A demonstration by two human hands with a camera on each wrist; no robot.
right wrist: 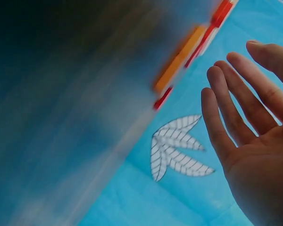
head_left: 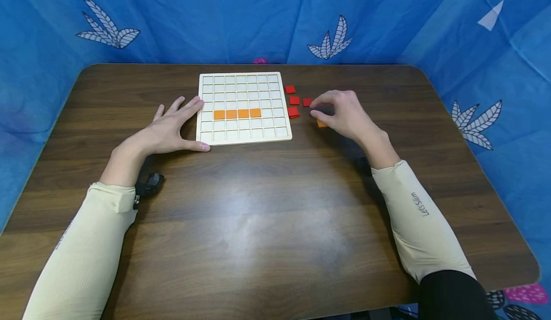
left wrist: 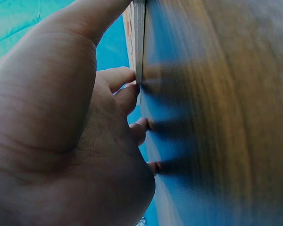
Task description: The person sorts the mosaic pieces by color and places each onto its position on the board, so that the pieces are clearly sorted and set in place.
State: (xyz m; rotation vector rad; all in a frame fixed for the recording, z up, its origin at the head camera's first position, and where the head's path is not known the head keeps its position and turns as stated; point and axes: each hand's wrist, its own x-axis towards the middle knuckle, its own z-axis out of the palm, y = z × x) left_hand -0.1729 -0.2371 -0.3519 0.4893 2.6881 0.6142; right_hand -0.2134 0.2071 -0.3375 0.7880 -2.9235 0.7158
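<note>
A white gridded board [head_left: 241,133] lies on the table, with a row of several orange square tiles [head_left: 231,114] in its cells. My left hand [head_left: 165,131] is spread at its left side, the index fingertip at the left edge and the thumb at the near left corner. In the left wrist view, fingertips touch the board's side [left wrist: 139,42]. My right hand [head_left: 344,114] hovers right of the board, fingers gently bent, over a loose orange tile [head_left: 322,124] partly hidden beneath it. The right wrist view shows the fingers extended with nothing between them.
Several red square tiles [head_left: 294,100] lie just right of the board, between it and my right hand. The brown wooden table [head_left: 241,238] has rounded corners. Blue cloth [head_left: 224,18] with leaf prints hangs behind and beside it.
</note>
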